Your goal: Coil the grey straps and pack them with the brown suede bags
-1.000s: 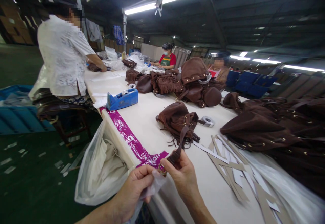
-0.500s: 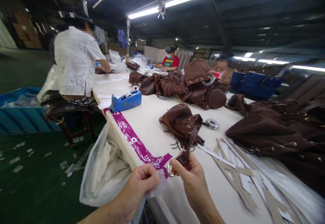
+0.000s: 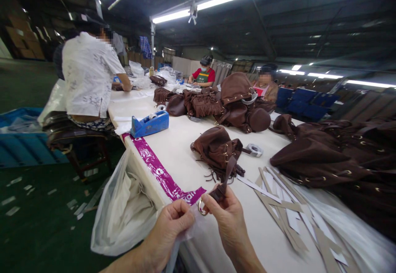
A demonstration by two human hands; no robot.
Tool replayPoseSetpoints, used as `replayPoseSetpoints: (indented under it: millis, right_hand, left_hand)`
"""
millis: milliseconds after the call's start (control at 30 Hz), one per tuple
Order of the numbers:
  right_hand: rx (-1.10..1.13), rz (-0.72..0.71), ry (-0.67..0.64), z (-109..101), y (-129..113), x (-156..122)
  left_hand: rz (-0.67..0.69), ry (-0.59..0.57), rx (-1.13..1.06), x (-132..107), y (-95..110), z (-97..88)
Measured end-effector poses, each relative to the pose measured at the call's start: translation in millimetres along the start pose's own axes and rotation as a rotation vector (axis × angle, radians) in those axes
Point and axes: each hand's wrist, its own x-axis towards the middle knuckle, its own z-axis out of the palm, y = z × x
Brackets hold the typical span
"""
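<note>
Your right hand (image 3: pixel 227 219) is closed in a thumb-and-forefinger pinch on the end of a narrow brown suede strap (image 3: pixel 228 173). It grips just above the small gold metal ring (image 3: pixel 201 208) that hangs from the strap at the table's near edge. Your left hand (image 3: pixel 168 227) is curled shut on a scrap of thin translucent plastic film (image 3: pixel 194 225), which reaches up to touch the ring. From this, the film looks as if it is being worked around the ring, so pinch close to the ring to steady it, draw the film taut and flat, and avoid crushing the strap's soft nap. The strap runs back to the soft brown fringed suede bag (image 3: pixel 216 149) slumped on the smooth white table (image 3: pixel 185 141). Near it lie stiff grey cardboard strips (image 3: pixel 280 209), a glossy purple printed tape strip (image 3: pixel 154 168) and a blue plastic tape dispenser (image 3: pixel 149 123).
</note>
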Motion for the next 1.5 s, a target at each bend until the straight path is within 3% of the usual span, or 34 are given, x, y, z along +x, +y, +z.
replayPoseSetpoints:
  millis: [500, 733, 933, 1233, 1400, 1500]
  right_hand:
    - [-0.008, -0.001, -0.016, 1, -1, 0]
    - [-0.033, -0.008, 0.013, 1, 3, 0]
    - [-0.077, -0.014, -0.012, -3, 7, 3]
    - [-0.085, 0.025, -0.088, -8, 0, 5]
    - [-0.228, 0.046, -0.231, -20, -4, 11]
    - [-0.262, 0.068, -0.24, -25, -8, 12]
  left_hand:
    - [0.017, -0.011, -0.022, -1, -6, -4.8]
    - [-0.017, 0.082, -0.053, -1, -1, 4.0]
    - [-0.029, 0.086, -0.016, 3, -2, 8.6]
    - [-0.081, -0.043, 0.058, 11, 16, 21.1]
    - [-0.07, -0.084, 0.114, 20, 14, 18.3]
    - [-0.071, -0.128, 0.151, 20, 12, 16.8]
